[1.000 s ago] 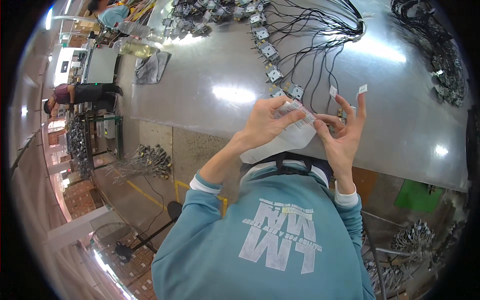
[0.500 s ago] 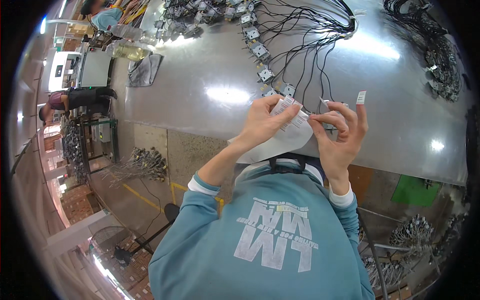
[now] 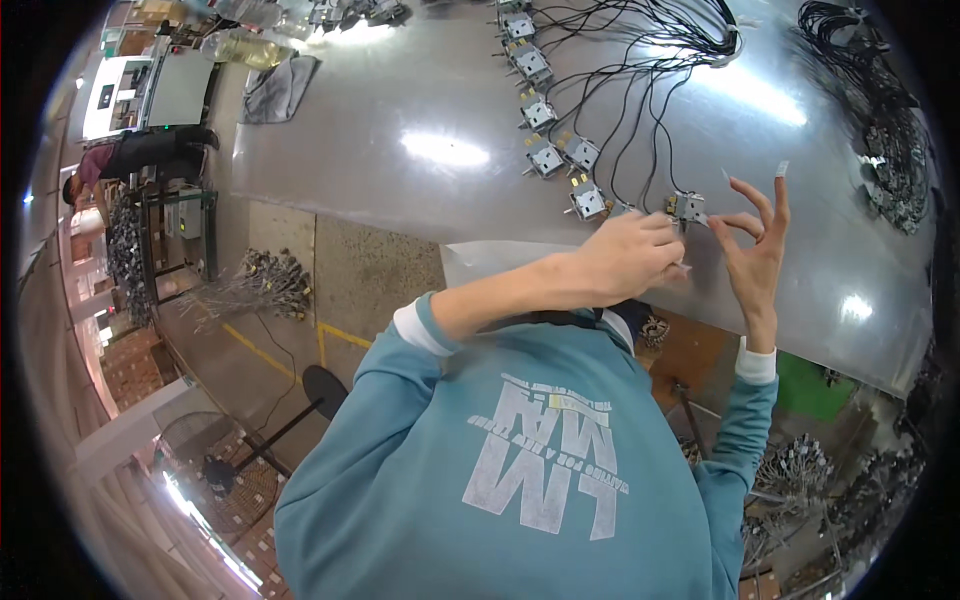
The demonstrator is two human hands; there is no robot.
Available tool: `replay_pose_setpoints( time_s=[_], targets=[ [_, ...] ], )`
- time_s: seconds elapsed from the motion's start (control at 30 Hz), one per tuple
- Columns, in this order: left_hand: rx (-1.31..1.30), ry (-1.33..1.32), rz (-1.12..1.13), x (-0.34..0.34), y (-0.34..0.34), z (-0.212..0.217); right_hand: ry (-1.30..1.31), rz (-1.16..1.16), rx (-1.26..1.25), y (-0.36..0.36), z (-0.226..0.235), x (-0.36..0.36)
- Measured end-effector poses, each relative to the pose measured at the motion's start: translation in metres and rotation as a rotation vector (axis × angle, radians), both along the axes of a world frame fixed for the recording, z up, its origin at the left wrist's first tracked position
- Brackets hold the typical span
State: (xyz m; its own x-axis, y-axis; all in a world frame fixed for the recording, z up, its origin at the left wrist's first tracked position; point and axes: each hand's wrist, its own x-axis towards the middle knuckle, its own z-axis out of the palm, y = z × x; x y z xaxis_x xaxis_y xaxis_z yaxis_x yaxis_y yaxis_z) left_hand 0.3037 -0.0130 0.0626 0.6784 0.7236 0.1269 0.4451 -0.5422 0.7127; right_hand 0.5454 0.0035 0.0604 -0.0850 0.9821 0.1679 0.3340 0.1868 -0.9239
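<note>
Over the table's near edge, my left hand is closed, its fingers curled and turned to the right. A small pale edge shows by its fingertips, but what it grips is hidden. My right hand pinches thumb and index finger at the right end of a small metal switch-like part with a black wire. Whether a label is also in that pinch I cannot tell. Its other fingers are raised, and a small white label is stuck on one fingertip. A white sheet lies partly behind my left forearm.
Similar metal parts form a row on the metal table, their black wires joined in a bundle. Another dark bundle lies at right. A grey cloth and a bottle are at left. A person stands beyond.
My left hand has moved right and turned over, away from the printed labels that showed in it. My right hand has moved right to the metal part, which is now in plain view.
</note>
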Motion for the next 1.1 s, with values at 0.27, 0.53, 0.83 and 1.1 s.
replay_pose_setpoints(
  time_s=[0.27,0.53,0.83,1.1],
  targets=[
    [0.691,0.308,0.077,0.009,0.007,-0.028,-0.049,0.112,-0.020,0.023,-0.014,0.004],
    [0.730,0.342,0.038,0.013,0.010,-0.032,-0.173,0.199,0.052,0.032,-0.016,0.003],
    [0.719,0.437,-0.017,0.015,0.012,-0.025,-0.176,0.126,0.029,0.025,-0.010,-0.004],
    [0.717,0.466,-0.026,0.014,0.014,-0.026,-0.229,0.169,0.034,0.031,-0.008,-0.003]
  ],
)
